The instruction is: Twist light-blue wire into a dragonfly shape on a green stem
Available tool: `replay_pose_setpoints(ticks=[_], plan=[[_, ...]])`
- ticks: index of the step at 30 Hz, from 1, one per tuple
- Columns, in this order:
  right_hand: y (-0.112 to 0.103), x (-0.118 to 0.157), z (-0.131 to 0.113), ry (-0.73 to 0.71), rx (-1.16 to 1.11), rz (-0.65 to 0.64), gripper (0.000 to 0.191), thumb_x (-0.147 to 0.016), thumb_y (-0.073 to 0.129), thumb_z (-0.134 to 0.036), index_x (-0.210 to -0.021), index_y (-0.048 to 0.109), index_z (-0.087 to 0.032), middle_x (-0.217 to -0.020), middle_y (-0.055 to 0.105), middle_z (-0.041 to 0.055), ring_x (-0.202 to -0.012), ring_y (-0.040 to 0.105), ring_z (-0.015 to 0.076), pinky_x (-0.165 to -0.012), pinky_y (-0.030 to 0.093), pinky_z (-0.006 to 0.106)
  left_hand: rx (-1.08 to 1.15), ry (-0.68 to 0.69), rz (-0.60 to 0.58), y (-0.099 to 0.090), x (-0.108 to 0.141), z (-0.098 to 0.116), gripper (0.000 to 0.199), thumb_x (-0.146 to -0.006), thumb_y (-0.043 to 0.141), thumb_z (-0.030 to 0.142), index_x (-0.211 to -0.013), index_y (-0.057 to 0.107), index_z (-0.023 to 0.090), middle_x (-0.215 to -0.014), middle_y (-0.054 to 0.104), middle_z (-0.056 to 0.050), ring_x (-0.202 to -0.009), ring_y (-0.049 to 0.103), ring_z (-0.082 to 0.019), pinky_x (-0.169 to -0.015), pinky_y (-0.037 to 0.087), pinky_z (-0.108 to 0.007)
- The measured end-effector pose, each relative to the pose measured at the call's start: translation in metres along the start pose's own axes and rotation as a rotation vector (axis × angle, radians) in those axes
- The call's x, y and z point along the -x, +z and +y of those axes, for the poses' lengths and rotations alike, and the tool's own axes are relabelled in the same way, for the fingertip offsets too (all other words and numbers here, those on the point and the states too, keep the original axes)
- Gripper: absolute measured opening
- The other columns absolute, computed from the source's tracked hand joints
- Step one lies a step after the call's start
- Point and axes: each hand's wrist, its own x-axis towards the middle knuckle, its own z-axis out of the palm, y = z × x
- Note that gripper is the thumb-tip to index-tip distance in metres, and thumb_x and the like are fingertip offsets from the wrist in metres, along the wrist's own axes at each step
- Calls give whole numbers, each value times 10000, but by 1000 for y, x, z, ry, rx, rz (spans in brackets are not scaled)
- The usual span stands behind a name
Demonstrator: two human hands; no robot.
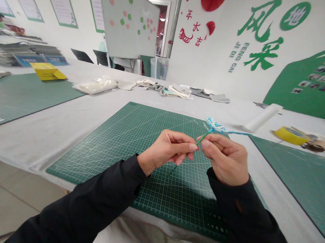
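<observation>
Between my two hands runs the thin green stem of a blue craft flower (pixel 214 125) with white bead-like dots on its petals. My left hand (pixel 169 148) pinches the stem between thumb and forefinger, and the stem's dark lower end pokes out below it. My right hand (pixel 226 158) grips the stem just under the flower head, thumb and forefinger together. A thin blue strand (pixel 236 132) stretches from the flower to the right. Both hands are above a green cutting mat (pixel 111 146) with a white grid.
Further cutting mats lie at left (pixel 25 91) and right (pixel 306 178). Yellow tape (pixel 291 135) and a white roll (pixel 263 117) are at the right. Fabric pieces (pixel 177 91), a plastic-wrapped pack (pixel 98 85) and a yellow box (pixel 47 71) line the back. A person sits far left.
</observation>
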Motion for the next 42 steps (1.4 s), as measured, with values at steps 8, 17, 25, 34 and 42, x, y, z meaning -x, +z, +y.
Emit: replay_pose_setpoints(ticks=[8,17,25,34,42], plan=[[-4,1,3,70,-64,-57,59,-774,686,-218,-829,708,-212,-619,619,-20,-470,415,44,-476,353,219,1,-1,11,0,0,-1,188,-724,711,283,-779,653,113,-579,636,18,-315,440,-15,-283,221,-137],[-4,-2,-5,209,-135,-164,127,-752,701,-314,-803,723,-199,-434,390,-72,-429,293,46,-433,232,224,-51,-29,-84,-4,1,4,166,-740,697,263,-762,670,101,-570,628,8,-318,421,-8,-289,226,-136],[-7,-3,-6,124,-52,-256,90,-781,664,-267,-791,721,-197,-649,617,11,-519,475,93,-492,395,252,-47,-76,-178,-9,2,6,143,-755,673,230,-783,692,90,-557,607,6,-316,387,1,-299,249,-128],[-6,-2,-5,75,44,-191,114,-789,656,-267,-847,732,-204,-513,532,-32,-469,450,85,-486,393,247,-19,-24,-76,-5,1,4,162,-730,699,256,-748,667,98,-552,619,6,-304,369,2,-290,221,-131],[-5,-1,0,53,-36,-119,60,-771,676,-224,-808,721,-208,-469,455,-55,-445,364,70,-461,318,244,-12,55,4,0,0,-1,181,-704,724,272,-717,649,108,-556,626,14,-299,366,-1,-290,224,-142]])
